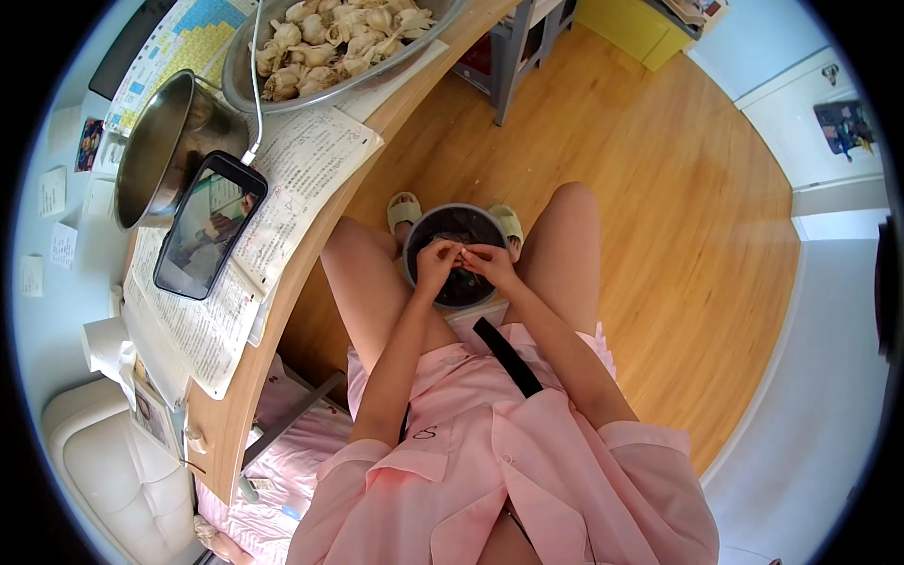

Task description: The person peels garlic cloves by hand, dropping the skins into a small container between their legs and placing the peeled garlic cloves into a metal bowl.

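Observation:
Over a dark round bin (457,300) between my knees, my left hand (436,266) and my right hand (489,265) meet at their fingertips. Both are closed in a pinch. Whatever sits between the fingers is small and mostly hidden, so I cannot make out what it is. Inside the bin there is a dark lining and some brownish scraps near the far side. Up on the desk to the left, a wide metal basin (348,87) holds many garlic bulbs (330,42). Beside it a deep steel pot (160,141) leans toward me, its contents not visible.
A phone (211,226) on a white cable rests against the pot, on printed sheets (311,155) covering the wooden desk (273,353). Pale slippers (405,209) are on my feet beside the bin. A yellow box (631,33) and a grey stand (513,61) stand farther off on the wood floor.

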The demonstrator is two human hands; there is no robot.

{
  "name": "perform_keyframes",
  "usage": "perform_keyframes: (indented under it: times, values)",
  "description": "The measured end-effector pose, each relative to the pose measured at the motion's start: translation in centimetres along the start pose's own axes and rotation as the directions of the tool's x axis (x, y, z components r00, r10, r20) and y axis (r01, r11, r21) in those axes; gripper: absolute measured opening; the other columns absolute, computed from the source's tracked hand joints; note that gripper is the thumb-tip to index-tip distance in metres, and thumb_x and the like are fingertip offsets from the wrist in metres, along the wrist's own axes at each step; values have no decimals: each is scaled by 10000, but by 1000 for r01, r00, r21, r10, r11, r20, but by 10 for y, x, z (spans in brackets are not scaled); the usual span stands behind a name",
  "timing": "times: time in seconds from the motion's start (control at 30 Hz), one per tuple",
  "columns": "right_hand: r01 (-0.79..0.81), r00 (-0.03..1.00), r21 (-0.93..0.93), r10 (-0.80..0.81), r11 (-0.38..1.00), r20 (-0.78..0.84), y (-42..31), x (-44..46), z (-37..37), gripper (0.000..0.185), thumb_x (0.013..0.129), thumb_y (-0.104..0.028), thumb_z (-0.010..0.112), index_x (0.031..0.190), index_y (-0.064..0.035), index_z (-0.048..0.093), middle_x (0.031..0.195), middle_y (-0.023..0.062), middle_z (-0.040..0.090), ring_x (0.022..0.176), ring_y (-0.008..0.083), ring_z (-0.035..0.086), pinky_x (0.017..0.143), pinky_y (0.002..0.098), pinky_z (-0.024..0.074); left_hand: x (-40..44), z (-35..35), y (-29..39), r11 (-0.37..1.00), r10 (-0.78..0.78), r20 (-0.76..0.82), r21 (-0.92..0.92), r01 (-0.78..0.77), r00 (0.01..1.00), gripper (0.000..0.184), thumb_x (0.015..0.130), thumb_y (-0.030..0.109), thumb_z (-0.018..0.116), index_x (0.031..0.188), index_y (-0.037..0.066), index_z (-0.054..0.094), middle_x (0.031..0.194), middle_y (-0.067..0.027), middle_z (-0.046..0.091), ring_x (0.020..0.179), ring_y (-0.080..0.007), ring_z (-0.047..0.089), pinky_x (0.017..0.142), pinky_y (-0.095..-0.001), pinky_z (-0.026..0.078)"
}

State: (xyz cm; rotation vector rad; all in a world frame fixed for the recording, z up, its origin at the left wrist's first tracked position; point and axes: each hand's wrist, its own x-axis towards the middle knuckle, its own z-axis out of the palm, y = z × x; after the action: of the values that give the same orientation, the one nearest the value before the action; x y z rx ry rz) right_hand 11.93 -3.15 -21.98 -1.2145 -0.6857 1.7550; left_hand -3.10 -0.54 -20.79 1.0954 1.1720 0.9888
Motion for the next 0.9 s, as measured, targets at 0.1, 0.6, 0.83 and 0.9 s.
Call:
perform_keyframes:
  times: [0.1,0.6,0.83,0.9]
  values:
    - [36,999,31,-37,999,11,7,3,-1,267,877,-138,634,1086,27,613,990,75,640,871,138,627,770,237,536,0,-1,2,1000,4,-11,28,-4,1000,158,864,104,635,854,-53,650,785,-58,641,674,-113,630,590,-235,529]
    - [54,996,84,-47,995,-81,6,-1,17,269,874,-143,639,1078,30,616,968,83,648,834,150,635,748,255,536,-11,13,25,860,297,-186,478,-178,937,142,837,94,615,809,-45,617,775,-163,606,685,-296,608,636,-356,473]
    - [128,988,93,-119,987,-97,14,1,20,254,892,-114,605,1116,6,606,978,75,639,845,139,626,748,253,532,-11,14,12,821,334,-261,552,-144,906,157,829,105,625,803,-50,610,787,-184,610,705,-326,612,644,-378,480]
    - [112,991,115,-103,987,-82,9,-2,21,265,904,-117,587,1152,-23,592,991,57,630,848,132,619,758,247,524,-10,13,11,820,318,-263,558,-126,911,161,828,108,628,805,-50,608,785,-187,610,708,-328,614,646,-381,480]
